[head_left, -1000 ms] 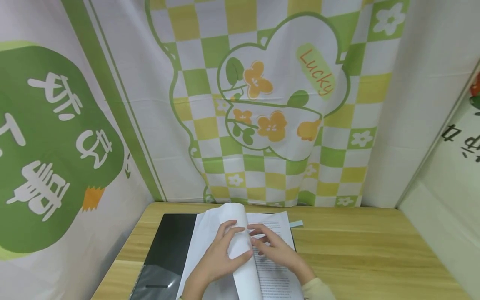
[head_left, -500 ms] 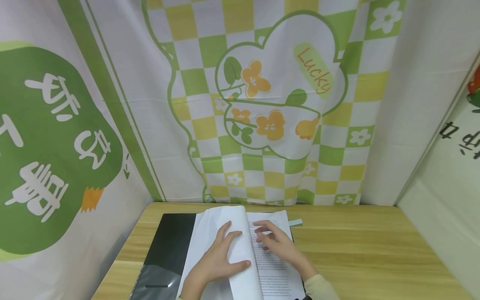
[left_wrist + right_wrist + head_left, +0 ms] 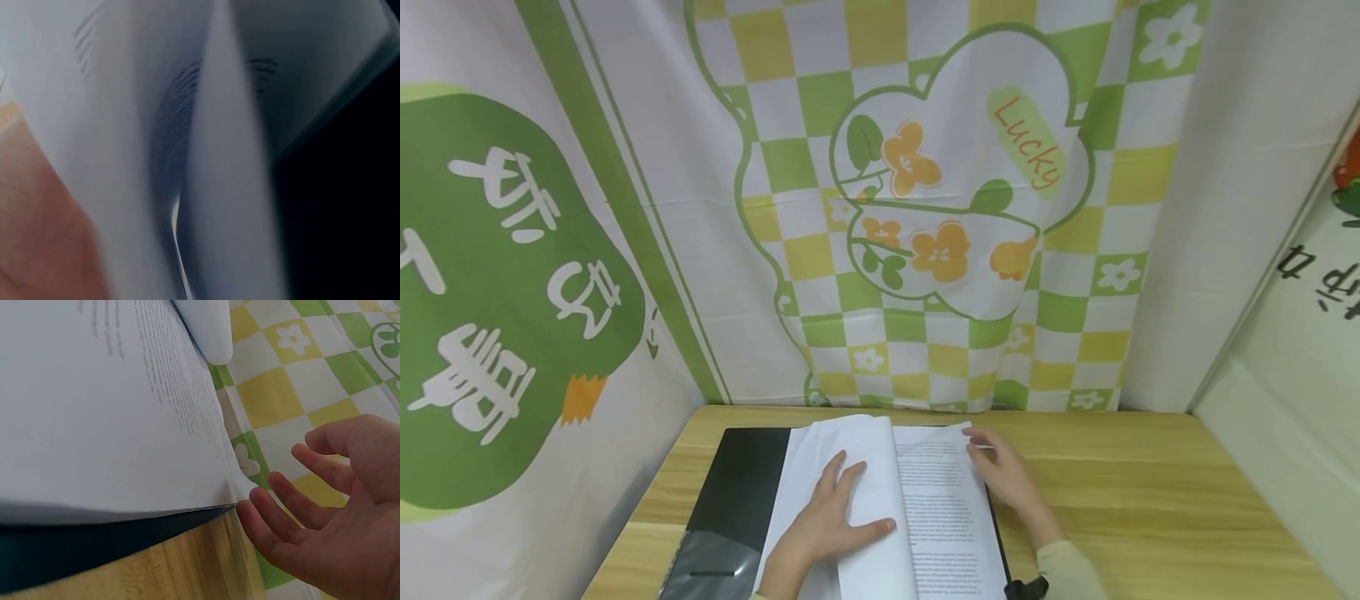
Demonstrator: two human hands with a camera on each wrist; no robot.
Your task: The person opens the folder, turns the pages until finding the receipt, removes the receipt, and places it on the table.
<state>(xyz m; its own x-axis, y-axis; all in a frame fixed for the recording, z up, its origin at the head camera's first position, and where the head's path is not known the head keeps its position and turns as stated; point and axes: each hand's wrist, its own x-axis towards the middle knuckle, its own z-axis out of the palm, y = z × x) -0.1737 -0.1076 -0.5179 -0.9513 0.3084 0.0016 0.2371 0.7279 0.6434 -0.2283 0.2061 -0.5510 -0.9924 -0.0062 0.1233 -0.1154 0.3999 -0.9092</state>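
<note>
A black folder (image 3: 748,467) lies spread on the table with a stack of white paper in it. Several turned sheets (image 3: 874,450) curl over to the left, and my left hand (image 3: 826,521) rests on them with fingers and thumb spread. In the left wrist view these sheets bulge beside the palm (image 3: 44,225). To the right is a page of printed text (image 3: 943,521). My right hand (image 3: 1011,483) is at its upper right corner; in the right wrist view the loosely bent fingers (image 3: 275,544) reach the corner, the thumb standing apart from them.
A clear plastic pocket (image 3: 718,562) covers the lower part of the folder's left cover. The wooden table (image 3: 1150,500) extends to the right. Patterned cloth (image 3: 940,350) hangs behind it and at both sides. A black band (image 3: 1027,588) shows by the right wrist.
My right hand has moved right, from the edge of the curled sheets to the printed page's upper right corner. My left hand has shifted slightly left, and the curled sheets lie flatter.
</note>
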